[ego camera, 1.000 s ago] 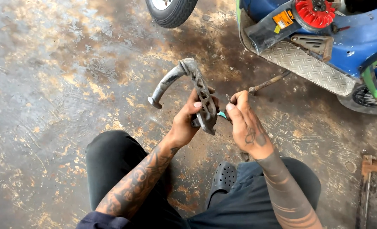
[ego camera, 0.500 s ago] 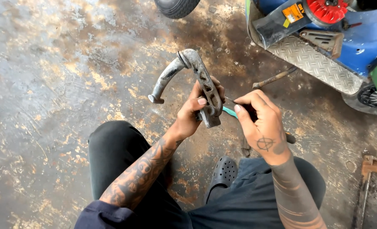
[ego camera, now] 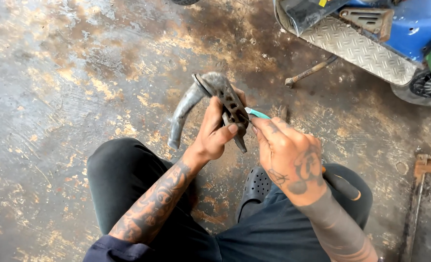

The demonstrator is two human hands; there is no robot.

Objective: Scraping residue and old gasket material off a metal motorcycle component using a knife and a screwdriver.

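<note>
Grey, grimy metal makes up the curved bracket held just above the middle of the frame, its long axis slanting from a tube end at centre-left up to a perforated plate at the top, then down toward the centre. The left hand clasps the plate, fingers clenched around it. The right hand sits just right of it, fingers pinched on a teal-tipped tool whose tip points left and meets the plate's edge, above the stained concrete floor.

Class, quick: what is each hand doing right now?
Left hand: closed on the grey metal part.
Right hand: closed on a tool with a teal tip.
</note>
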